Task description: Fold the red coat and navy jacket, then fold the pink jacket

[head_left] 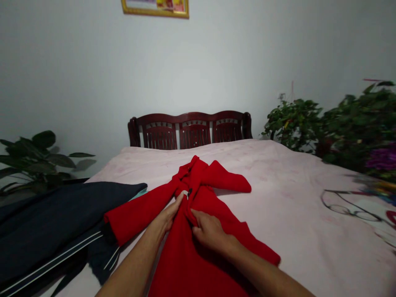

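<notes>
The red coat (182,264) lies spread on the pink bedsheet (278,198), and the left hand (167,216) and right hand (210,231), fingers closed in a pinch on the cloth, hold its front edges together just below a small metal fastener (186,193).

Right hand (210,231): passage at 3 o'clock, over pink bedsheet (287,214). Left hand (165,214): blocked at 9 o'clock by red sleeve (139,216), then dark garment (52,222) beyond. Wooden headboard (190,130) stands well off at 12 o'clock.
</notes>
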The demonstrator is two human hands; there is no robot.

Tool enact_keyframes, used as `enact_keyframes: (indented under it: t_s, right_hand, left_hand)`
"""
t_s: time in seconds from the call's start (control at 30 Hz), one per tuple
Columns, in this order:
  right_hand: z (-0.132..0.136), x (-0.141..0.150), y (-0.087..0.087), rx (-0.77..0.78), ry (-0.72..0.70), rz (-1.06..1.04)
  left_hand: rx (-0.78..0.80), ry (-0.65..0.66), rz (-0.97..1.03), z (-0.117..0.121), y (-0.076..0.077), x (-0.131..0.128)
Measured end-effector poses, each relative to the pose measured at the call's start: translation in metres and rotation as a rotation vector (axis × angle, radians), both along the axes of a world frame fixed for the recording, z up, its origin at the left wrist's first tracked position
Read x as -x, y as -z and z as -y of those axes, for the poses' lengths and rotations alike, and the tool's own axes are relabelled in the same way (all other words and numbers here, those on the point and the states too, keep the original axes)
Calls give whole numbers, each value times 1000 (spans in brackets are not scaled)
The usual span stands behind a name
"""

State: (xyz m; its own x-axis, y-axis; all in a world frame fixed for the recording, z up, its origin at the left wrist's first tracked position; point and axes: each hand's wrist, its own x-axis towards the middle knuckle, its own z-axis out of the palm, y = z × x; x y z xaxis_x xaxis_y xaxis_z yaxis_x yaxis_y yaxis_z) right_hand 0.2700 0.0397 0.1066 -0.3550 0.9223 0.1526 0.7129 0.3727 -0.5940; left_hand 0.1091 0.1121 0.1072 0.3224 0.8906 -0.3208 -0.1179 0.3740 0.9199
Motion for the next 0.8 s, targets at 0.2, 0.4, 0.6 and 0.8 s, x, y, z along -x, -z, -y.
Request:
enact_keyframes:
  t_s: [0.2,0.4,0.6,0.8]
  right_hand:
    - [25,26,-12,-26,-17,407]
    - [60,-18,-72,-108,-209,158]
    - [56,-62,-29,-113,79,-307]
    - [50,-57,51,-47,127,-253]
  left_hand:
    - [-226,-240,-188,-7,4,-18]
    - [-441,-367,-282,-12,-37,-6]
    - [-689,-345,-451,-1,-140,72]
    - [-900,-463,-996,43,-248,181]
